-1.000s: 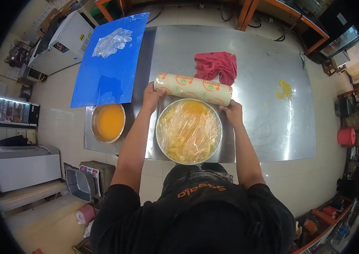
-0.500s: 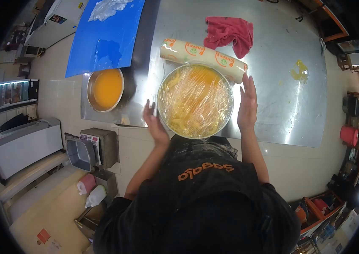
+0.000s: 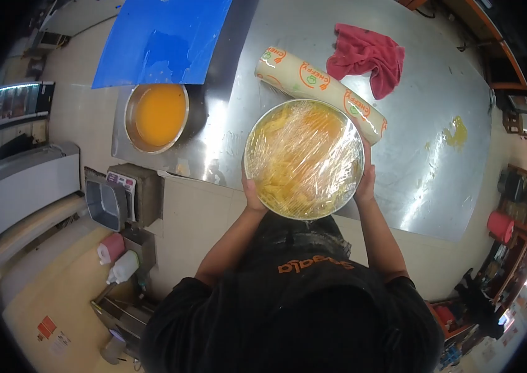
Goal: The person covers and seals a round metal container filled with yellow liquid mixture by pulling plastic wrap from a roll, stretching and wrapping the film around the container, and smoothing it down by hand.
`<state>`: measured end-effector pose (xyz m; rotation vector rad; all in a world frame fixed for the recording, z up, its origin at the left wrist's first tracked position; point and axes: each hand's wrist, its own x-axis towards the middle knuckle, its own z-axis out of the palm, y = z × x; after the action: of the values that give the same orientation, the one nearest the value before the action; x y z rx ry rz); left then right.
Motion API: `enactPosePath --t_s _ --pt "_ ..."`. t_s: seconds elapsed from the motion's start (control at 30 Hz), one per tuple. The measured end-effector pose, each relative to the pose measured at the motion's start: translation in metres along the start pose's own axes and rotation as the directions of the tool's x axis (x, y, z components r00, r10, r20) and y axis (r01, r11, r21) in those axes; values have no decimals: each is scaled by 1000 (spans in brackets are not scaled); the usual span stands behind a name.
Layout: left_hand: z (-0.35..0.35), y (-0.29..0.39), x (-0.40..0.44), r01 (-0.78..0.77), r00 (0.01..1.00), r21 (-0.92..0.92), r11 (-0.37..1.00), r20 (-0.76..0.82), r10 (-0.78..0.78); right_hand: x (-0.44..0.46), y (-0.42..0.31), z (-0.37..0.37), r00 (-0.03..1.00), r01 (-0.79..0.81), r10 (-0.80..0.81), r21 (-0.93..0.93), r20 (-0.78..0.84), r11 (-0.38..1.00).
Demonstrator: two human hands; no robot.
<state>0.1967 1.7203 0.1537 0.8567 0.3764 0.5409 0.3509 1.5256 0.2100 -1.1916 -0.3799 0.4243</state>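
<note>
A round metal bowl [image 3: 304, 160] of yellow food, covered with wrinkled clear cling film, is between my two hands at the table's near edge. My left hand [image 3: 253, 195] grips its left side, the fingers partly hidden behind the rim. On the opposite side my right hand [image 3: 366, 179] holds the wall, its fingers running along the edge. Just beyond the bowl lies a thick roll of cling film [image 3: 322, 90] with orange printed lettering, slanting down to the right.
On the steel table [image 3: 425, 168] lie a crumpled red cloth [image 3: 369, 59] and a yellow smear [image 3: 456, 133] at the right. At the left, a pan of orange liquid [image 3: 160, 117] stands by a blue board [image 3: 164, 43]. A scale [image 3: 123, 180] sits below the table edge.
Both hands have closed in on the bowl's sides from beside it and now hold it. The bowl looks larger, and the view has shifted a little.
</note>
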Motion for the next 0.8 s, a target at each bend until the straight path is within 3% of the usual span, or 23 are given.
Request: enactPosePath --t_s 0.03,0.1,0.13,0.27,0.4,0.5,0.57,0.7,0.8 --pt "-15 -10 -6 70 998 -39 997 -2 -70 0 2 1 998 -62 60 -72 -26 995" --pt "-23 -7 -15 191 982 -129 973 25 -190 -21 18 -11 980 -145 146 13 -136 989" --pt "-21 -6 -14 173 984 -109 979 54 -168 -28 28 -19 965 -172 181 62 -190 983" --pt "1 18 -1 130 988 -120 984 105 -117 -6 -5 21 981 -128 123 -21 -148 992" --pt "0 35 -1 258 957 -228 939 194 -216 -16 -9 23 988 -84 72 -78 -139 993" --pt "17 62 3 258 934 -186 948 297 -196 -26 -23 30 975 -79 49 -131 -217 988" --pt "21 80 -6 313 927 -180 933 271 -259 -28 -37 37 965 -39 -19 -216 -263 976" --pt "33 105 -14 211 956 -120 970 231 -179 -41 -57 47 961 -58 4 -186 -276 981" --pt "36 116 -16 199 961 -46 979 205 -186 -43 -69 54 958 -131 48 -282 -284 950"
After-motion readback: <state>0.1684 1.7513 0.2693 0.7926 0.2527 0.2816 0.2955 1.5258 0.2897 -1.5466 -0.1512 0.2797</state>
